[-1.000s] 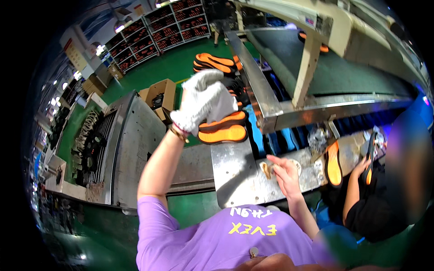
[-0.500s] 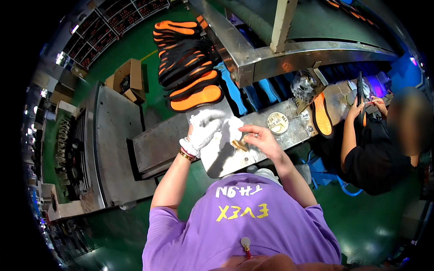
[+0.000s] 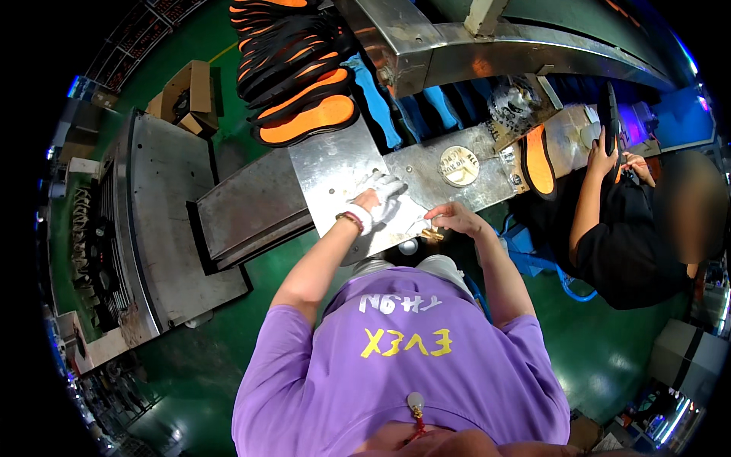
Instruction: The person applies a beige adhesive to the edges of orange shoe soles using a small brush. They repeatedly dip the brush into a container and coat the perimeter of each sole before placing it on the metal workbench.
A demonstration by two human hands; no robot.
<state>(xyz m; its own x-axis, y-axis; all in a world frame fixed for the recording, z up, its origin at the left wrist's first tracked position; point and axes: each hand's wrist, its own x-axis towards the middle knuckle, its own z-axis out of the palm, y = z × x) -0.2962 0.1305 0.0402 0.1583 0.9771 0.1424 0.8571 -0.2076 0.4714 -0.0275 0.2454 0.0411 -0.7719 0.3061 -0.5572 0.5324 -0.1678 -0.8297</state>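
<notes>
My left hand [image 3: 381,190] wears a white glove, with some bare skin showing near the cuff. Its fingers are spread above the shiny metal plate [image 3: 324,171], and I see nothing held in them. My bare right hand [image 3: 455,219], just to its right, pinches a crumpled white cloth [image 3: 415,219] by the edge. Brown, finger-like ends [image 3: 432,234] hang below those fingertips near the plate's front corner. Glare blurs the cloth's outline, so its exact kind is unclear.
Black-and-orange shoe soles [image 3: 308,122] are stacked beyond the plate. Blue sole-shaped pieces [image 3: 373,99] lie beside them. A round, marked disc [image 3: 459,166] sits on the bench. At the right, a co-worker [image 3: 609,228] holds a dark sole [image 3: 611,114]. A metal frame [image 3: 457,53] crosses the far side.
The view has shifted, so the bench and soles appear higher and further left. My left hand's fingers have spread. My right hand has drawn the white cloth toward the plate's front edge.
</notes>
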